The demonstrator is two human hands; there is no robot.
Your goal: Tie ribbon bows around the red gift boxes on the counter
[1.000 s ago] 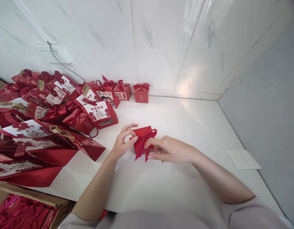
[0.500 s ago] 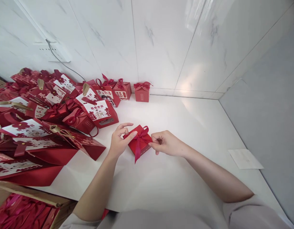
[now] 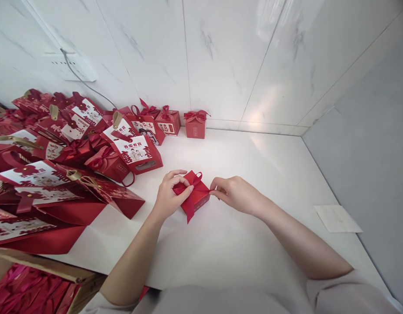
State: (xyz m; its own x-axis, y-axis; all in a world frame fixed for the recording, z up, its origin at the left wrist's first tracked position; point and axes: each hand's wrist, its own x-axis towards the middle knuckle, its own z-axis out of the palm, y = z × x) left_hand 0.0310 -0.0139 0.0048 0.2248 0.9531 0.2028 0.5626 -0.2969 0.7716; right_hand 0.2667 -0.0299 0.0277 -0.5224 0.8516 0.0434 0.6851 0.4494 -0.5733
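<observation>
A small red gift box [image 3: 198, 198] rests on the white counter [image 3: 240, 244] in front of me, with a dark red ribbon [image 3: 190, 208] tied over its top and one tail hanging down its near side. My left hand [image 3: 170, 195] pinches the ribbon's left loop against the box. On the box's right side, my right hand [image 3: 233, 193] pinches the other ribbon end, fingers pressed together.
Many red gift bags [image 3: 127, 148] and boxes are piled at the left, reaching to the wall. Two small ribboned boxes [image 3: 194, 124] stand at the back. A cardboard carton of red ribbons [image 3: 34, 290] sits at lower left. A white paper [image 3: 337, 218] lies at right.
The box has been turned and shifted slightly left. My right hand moved from over the bow to the box's right side, pulling a ribbon end; my left hand closed on the left loop.
</observation>
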